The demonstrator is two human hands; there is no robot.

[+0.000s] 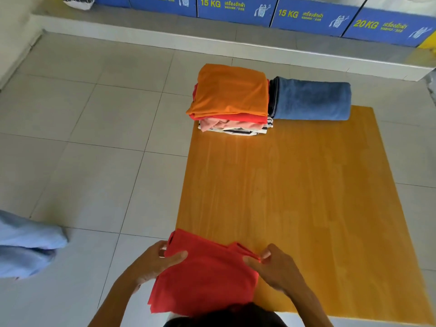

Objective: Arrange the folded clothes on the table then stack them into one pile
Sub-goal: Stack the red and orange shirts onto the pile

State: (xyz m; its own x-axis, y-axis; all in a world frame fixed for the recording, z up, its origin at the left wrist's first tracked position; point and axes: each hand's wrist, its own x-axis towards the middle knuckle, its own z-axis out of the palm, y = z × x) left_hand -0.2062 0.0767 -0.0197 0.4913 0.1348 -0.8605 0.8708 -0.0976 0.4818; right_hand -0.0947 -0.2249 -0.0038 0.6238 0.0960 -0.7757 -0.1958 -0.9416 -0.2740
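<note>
At the near edge of the table: both hands gripped one folded red garment (205, 272), which overhung the near left corner of the wooden table (306, 197).
Left hand: the left hand (157, 263) held the garment's left side, thumb laid across the top of the cloth and the other fingers tucked under its edge, forearm reaching in from low left.
Right hand: the right hand (273, 265) pinched the garment's upper right corner between thumb and fingertips, the remaining fingers curled under the cloth, forearm coming in from low right.
Red garment: it was flat, roughly square, plain red, with a small fold ridge showing at its far right corner; its near edge was hidden by dark hair at the bottom of the view.
Pile at the far left corner: the stack (232, 102) carried an orange piece (232, 90) on top, then a red layer, a pink one, and striped white-and-dark cloth at the bottom.
Beside the pile: a folded blue towel (311, 100) lay just to the right, touching the stack, its far part past the table's far edge.
Table middle: bare wood separated the held garment from the stack, well apart.
Off the table: light blue cloth (26, 246) showed at the left over the tiled floor (94, 138); blue washer panels (236, 7) marked 15 KG and 20 KG lined the far wall.
</note>
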